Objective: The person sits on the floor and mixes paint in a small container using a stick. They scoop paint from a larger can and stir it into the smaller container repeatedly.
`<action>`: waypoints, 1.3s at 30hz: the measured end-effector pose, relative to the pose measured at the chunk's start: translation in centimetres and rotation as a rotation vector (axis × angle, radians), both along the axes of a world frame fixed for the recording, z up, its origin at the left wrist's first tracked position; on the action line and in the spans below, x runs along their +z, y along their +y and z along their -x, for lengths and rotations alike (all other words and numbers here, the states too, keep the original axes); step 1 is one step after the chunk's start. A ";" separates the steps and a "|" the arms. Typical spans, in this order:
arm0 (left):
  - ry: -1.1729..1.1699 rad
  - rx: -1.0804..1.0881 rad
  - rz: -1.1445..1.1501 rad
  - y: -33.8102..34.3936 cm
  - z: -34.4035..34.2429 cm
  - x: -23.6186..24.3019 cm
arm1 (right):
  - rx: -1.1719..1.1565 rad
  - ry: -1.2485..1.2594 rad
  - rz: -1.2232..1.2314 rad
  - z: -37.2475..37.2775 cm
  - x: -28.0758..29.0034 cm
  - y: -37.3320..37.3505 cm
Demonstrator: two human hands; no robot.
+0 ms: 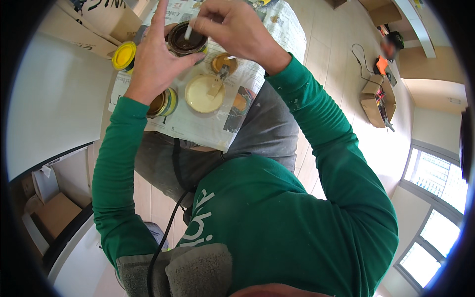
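An open can [204,48] with dark brown contents stands on the newspaper-covered surface. My left hand [157,62] wraps round it, thumb on its near side, index finger stretched up and away. Over the can's mouth, my right hand [231,29] pinches a thin white stick [188,32], whose lower end reaches into the can. Close by lie a small round lid [221,62] with an ochre-brown inside and a round cream-coloured container [198,99]. A flat, smeared spatula [215,89] rests across the cream one. Below my left wrist, another can [170,101] is partly hidden.
Left of my hand is a yellow-topped tub [123,55], beside a cardboard box [81,37]. Newspaper [185,127] covers the work surface close to my knees. On the floor at right stand an open carton of tools [376,106], an orange object [381,65] and a dark cable.
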State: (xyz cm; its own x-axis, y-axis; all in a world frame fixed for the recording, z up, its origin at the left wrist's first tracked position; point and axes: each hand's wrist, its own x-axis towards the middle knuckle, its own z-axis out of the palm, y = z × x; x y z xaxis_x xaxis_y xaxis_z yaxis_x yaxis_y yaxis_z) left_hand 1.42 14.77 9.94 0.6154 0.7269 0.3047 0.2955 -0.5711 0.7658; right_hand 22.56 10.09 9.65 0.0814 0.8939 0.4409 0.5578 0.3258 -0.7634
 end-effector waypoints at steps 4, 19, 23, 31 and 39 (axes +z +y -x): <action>0.034 -0.048 -0.012 1.3 0.5 -0.4 | -0.078 0.011 -0.040 -0.7 -0.8 0.8; 0.177 -0.223 0.117 4.0 4.0 2.5 | -0.013 -0.100 -0.052 -0.4 -1.9 0.3; -0.074 -0.023 0.141 4.1 8.9 3.4 | -0.018 -0.029 -0.020 -0.4 -1.4 0.0; 0.124 0.342 0.023 -1.1 16.4 -6.7 | -0.023 -0.048 0.020 0.5 -1.0 -0.1; 0.108 0.441 -0.134 -2.9 15.0 -10.0 | -0.031 -0.026 0.125 0.5 -1.2 0.3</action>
